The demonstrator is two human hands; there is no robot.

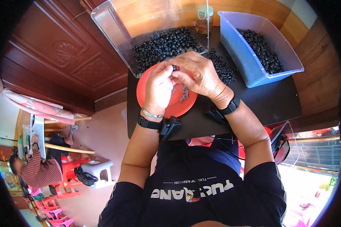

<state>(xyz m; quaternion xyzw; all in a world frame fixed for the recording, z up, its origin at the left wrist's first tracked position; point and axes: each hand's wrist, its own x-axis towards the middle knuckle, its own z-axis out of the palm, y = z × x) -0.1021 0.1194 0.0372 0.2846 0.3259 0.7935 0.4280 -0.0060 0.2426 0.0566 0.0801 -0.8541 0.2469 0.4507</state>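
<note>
Our left hand [158, 87] and right hand [199, 73] meet over the red plate [178, 106] on the tabletop [261, 100], fingertips pinching one black ring [175, 68]. We seem mid-assembly; next likely needs a small piece from the plate.

— What is the person wearing on the arms?

— A thin silver metal bracelet [152, 113] is sitting just below the left hand [158, 89], and a black strap [149, 123] is wrapping the wrist right under it, carrying a black boxy device [170, 126] on its inner side.

— And by the right hand [199, 75]?

— A matching black wrist strap [231, 106] is circling just below it, with another black boxy device [215, 114] hanging off toward the body.

— Clothing?

— The person is wearing a dark navy short-sleeved shirt [193, 189] with pale lettering and a small red-and-yellow emblem across the chest; forearms are showing bare.
</note>
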